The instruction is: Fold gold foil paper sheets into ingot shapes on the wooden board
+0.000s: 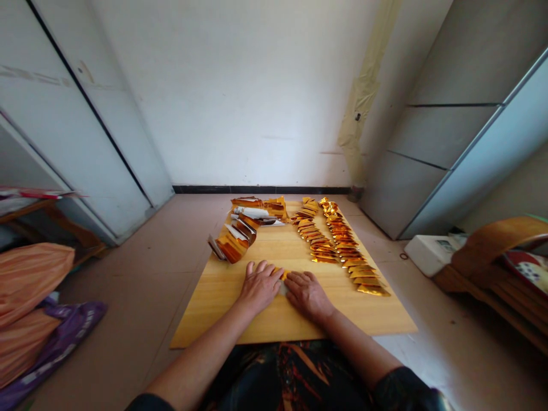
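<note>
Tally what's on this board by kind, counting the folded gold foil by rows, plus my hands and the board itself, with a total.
Bare hands, left and right: 2
Gold foil piece between the hands: 1
Rows of overlapping folded gold foil: 2
Flat light-brown wooden board: 1
Total, leaving out the uncountable loose sheets: 6

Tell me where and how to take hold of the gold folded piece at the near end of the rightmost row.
Pinch the gold folded piece by its pointed right tip, coming from the near right with the right hand. It ends the row, its neighbour sits close behind, and the narrow tip juts out sideways, so this should likely spare the others.
</note>
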{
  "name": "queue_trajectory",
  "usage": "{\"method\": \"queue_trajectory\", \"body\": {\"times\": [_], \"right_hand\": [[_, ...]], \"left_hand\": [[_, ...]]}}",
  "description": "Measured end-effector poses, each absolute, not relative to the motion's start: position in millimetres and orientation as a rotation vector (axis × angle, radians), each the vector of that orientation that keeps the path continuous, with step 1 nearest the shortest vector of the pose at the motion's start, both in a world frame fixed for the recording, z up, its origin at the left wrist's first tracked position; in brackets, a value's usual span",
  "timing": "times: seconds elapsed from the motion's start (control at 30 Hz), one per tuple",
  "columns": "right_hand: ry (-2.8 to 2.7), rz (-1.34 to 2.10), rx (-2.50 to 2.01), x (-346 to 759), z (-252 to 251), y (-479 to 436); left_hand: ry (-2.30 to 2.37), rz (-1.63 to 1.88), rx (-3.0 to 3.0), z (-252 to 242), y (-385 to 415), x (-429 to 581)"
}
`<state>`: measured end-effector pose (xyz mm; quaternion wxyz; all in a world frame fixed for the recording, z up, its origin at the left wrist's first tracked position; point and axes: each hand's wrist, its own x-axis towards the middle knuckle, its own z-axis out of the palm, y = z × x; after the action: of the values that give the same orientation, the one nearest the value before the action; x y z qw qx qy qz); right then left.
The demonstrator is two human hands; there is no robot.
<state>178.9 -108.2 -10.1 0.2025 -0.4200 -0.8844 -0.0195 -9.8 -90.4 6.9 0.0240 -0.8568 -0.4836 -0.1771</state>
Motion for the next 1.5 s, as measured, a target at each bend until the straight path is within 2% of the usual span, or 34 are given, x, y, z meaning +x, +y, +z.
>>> {"method": "queue_trajectory", "body": {"times": [0.93,1.07,1.17,1.5], "right_hand": [[-2.444,-0.019,-1.227,178,-13,-109],[-2.457,-0.029,-1.231,177,-11,-109],[-2.462,-0.025,-1.241,178,-10,-109],[-2.567,0.087,-1.179,189,-1,-106]], "left_hand": [[-1.79,-0.527,-2.404,3,-86,-28],[-1.534,-0.62,-2.609,12,-91,-29],[-1.239,-0.544,-2.913,16,-91,-29],[-1.212,-0.45,-2.984,11,-82,-31]]}}
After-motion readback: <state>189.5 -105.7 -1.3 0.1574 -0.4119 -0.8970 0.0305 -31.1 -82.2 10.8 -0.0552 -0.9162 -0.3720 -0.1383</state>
